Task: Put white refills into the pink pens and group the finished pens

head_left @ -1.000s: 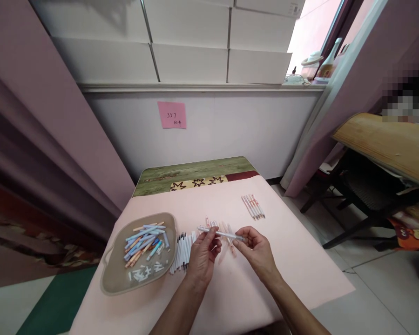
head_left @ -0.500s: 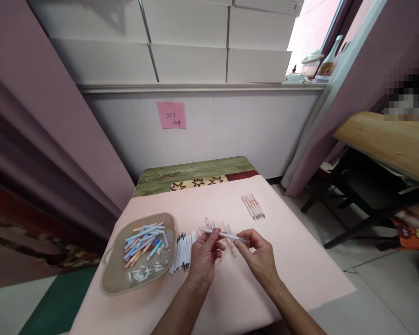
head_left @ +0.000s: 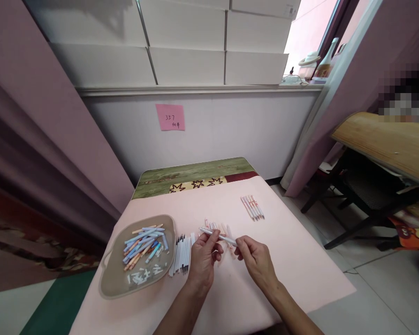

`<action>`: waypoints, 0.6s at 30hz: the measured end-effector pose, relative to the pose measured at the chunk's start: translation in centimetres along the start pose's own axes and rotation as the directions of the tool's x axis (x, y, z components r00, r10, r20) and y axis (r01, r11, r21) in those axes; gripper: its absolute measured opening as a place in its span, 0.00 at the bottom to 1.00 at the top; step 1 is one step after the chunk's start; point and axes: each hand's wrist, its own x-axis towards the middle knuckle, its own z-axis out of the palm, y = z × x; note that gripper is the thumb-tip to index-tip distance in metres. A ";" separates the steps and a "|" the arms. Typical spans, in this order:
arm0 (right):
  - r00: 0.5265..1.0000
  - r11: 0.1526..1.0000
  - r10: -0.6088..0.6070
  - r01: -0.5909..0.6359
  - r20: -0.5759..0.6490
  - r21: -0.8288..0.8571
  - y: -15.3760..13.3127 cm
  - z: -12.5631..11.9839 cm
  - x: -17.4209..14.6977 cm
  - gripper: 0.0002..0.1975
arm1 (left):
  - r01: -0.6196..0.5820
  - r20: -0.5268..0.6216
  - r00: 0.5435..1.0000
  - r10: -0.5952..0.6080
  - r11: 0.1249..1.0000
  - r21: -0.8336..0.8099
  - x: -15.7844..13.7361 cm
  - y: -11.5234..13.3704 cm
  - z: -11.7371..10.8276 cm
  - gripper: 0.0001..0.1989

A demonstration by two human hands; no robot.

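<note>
A white pen (head_left: 226,239) is held slantwise above the table between both hands. My left hand (head_left: 205,253) pinches it near its upper left part with thumb and fingers. At its lower right end, my right hand (head_left: 255,257) closes its fingers around the tip, which they hide. Beneath the hands lie several pale pink and clear pen parts (head_left: 229,229), partly covered. Left of my left hand, a row of thin white refills (head_left: 181,253) with dark ends lies on the table.
A beige tray (head_left: 106,279) at the left holds blue and orange pen barrels (head_left: 145,244) and small white pieces (head_left: 143,275). A neat group of pens (head_left: 252,207) lies at the back right of the pink-covered table (head_left: 293,279). A wooden desk (head_left: 387,139) stands further right.
My right hand has turned and its fingers have closed further over the pen's lower right end. My left hand keeps its pinch in nearly the same place. The view has shifted slightly.
</note>
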 end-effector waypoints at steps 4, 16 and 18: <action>0.996 0.997 -0.054 0.050 -0.075 -0.055 0.1 0.1 -0.1 0.14 | -0.021 -0.021 1.000 0.022 0.999 0.028 0.1 -0.1 -0.2 0.17; 1.000 0.994 -0.011 0.012 0.002 -0.107 0.3 0.2 -0.4 0.17 | -0.045 -0.011 0.999 0.046 0.995 0.089 0.0 -0.3 -0.2 0.16; 1.000 0.997 -0.009 0.009 -0.003 -0.082 0.3 0.2 -0.5 0.14 | -0.041 -0.009 0.999 0.042 0.995 0.091 0.0 -0.3 -0.1 0.16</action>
